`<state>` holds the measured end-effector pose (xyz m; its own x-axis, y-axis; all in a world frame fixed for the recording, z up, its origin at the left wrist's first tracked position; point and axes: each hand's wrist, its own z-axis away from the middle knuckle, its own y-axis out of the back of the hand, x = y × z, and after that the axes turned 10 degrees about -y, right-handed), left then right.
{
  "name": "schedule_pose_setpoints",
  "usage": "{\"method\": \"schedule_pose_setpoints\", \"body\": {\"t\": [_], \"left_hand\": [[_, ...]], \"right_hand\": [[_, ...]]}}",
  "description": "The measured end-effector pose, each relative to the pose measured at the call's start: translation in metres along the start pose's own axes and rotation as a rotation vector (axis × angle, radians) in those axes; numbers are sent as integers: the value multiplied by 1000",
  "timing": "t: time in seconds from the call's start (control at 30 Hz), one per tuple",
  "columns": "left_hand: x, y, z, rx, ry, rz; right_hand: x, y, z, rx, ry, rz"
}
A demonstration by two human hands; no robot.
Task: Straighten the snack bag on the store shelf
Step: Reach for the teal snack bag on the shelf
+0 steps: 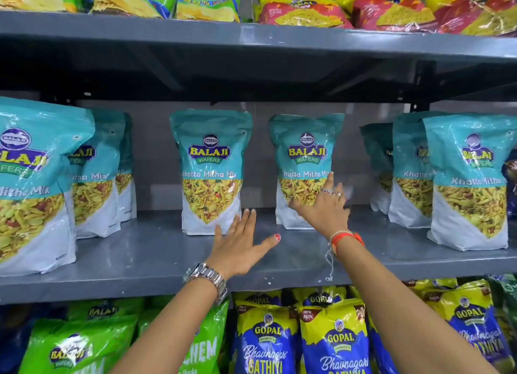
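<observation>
Two teal Balaji Khatta Mitha Mix bags stand upright at the back of the grey middle shelf (156, 250). The left teal bag (210, 166) is just beyond my left hand (237, 245), whose spread fingers hover over the shelf by the bag's lower right corner, holding nothing. The right teal bag (306, 155) has my right hand (326, 206) pressed flat against its lower front, fingers apart and blurred at the right edge. A watch sits on my left wrist and a red thread on my right.
More teal bags stand at the shelf's left (33, 183) and right (470, 183). The shelf above (251, 35) carries yellow and red snack packs. Below, green Balaji bags (81, 343) and blue-yellow Gopal bags (333, 340) fill the lower shelf.
</observation>
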<state>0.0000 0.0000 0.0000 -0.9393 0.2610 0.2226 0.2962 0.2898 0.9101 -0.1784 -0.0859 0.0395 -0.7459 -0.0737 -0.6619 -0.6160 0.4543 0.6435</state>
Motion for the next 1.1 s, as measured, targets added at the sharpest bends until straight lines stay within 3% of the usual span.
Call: {"method": "schedule_pose_setpoints", "body": {"t": [0.27, 0.63, 1.1], "left_hand": [[-6, -11, -1, -290, -10, -54], [-10, -15, 3, -229, -47, -81], [-8, -16, 6, -209, -52, -121]], "right_hand": [[-12, -26, -15, 58, -46, 52], [-22, -50, -17, 183, -126, -63], [-10, -29, -2, 173, -82, -177]]}}
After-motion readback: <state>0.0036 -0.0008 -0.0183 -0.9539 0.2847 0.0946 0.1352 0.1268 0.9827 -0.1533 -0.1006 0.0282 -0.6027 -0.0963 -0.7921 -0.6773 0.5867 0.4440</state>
